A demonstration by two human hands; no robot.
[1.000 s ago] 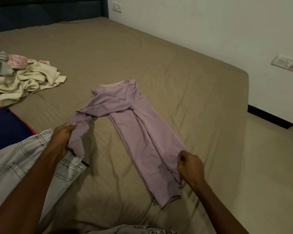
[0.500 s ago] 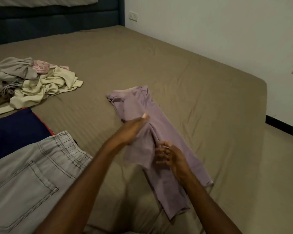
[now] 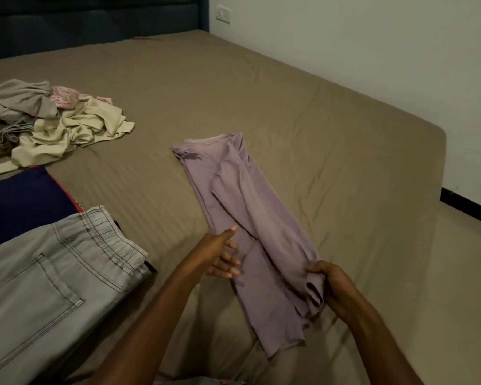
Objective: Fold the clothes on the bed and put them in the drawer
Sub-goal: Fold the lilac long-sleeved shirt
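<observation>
Clothes lie across the olive-brown bed sheet (image 3: 289, 112) in three groups. At the upper left of the frame sits one crumpled heap of unfolded garments (image 3: 47, 123) in grey, cream and pink; how many pieces it holds cannot be told, and it probably waits its turn. Below it, at the left edge, one dark navy folded cloth (image 3: 20, 201) lies partly under one pair of pale grey denim trousers (image 3: 47, 287), laid flat, seemingly set aside as done. At centre, one mauve long-sleeved top (image 3: 250, 223) stretches diagonally in a narrow strip, sleeves laid in along the body, likely to keep a tidy width for the next fold. The left hand (image 3: 220, 254) is relaxed, fingers straight, at the top's left edge, seemingly to smooth it. The right hand (image 3: 328, 284), apart from the left, pinches bunched fabric at the lower right edge, apparently to straighten it. No drawer shows.
</observation>
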